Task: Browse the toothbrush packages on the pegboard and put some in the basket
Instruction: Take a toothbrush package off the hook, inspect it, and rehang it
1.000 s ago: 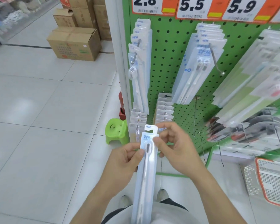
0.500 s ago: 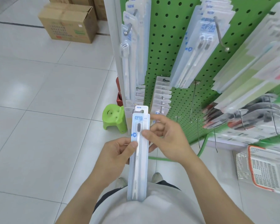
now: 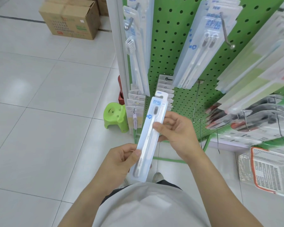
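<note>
Presently, a single toothbrush package is held in front of the body, tilted so that its hanging tab points up and to the right, toward the pegboard. The left hand is closed on the lower part of the package, with the thumb pressed on the front face and the fingers curled behind. The right hand is closed on the upper right edge, the thumb laid across the front just below the brush head. One white-handled brush with dark bristles is seen through the clear blister.

The pegboard is green and stands directly ahead. Further toothbrush packages are hung from metal hooks in rows at the upper part of the view, and smaller carded items are stacked on lower hooks just behind the held package. Several lower hooks are seen bare.

The basket, white with an orange rim, is set on the tiled floor at the lower right, well apart from both hands. Its contents cannot be made out.

A green plastic stool is placed on the floor beside the end of the rack. A cardboard box is seen on the floor at the upper left.
</note>
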